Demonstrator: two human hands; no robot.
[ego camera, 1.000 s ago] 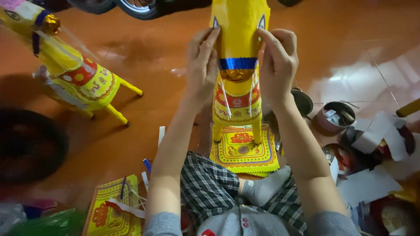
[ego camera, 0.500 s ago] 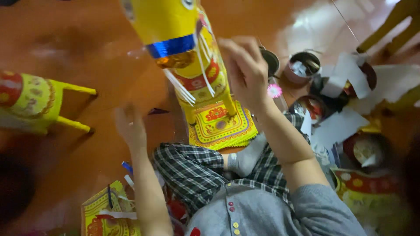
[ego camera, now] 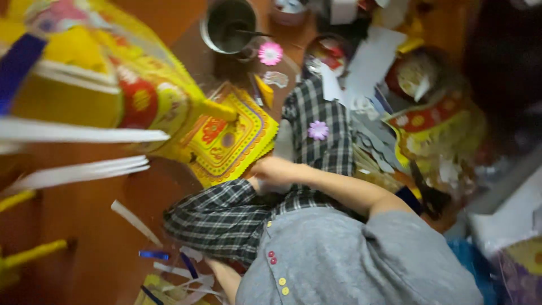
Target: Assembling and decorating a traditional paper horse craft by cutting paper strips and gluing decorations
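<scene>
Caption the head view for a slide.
Right hand rests by a yellow patterned paper square; large yellow paper figure looms left.

The floor is smooth and red-brown, and it shines a little where light hits it. Paper strips in white and blue lie on it near the bottom. A round metal tin stands at the top. A pink paper flower lies just beside the tin. On the right is a messy pile of paper scraps in white, yellow and red. The far right corner is dark and blurry.
</scene>
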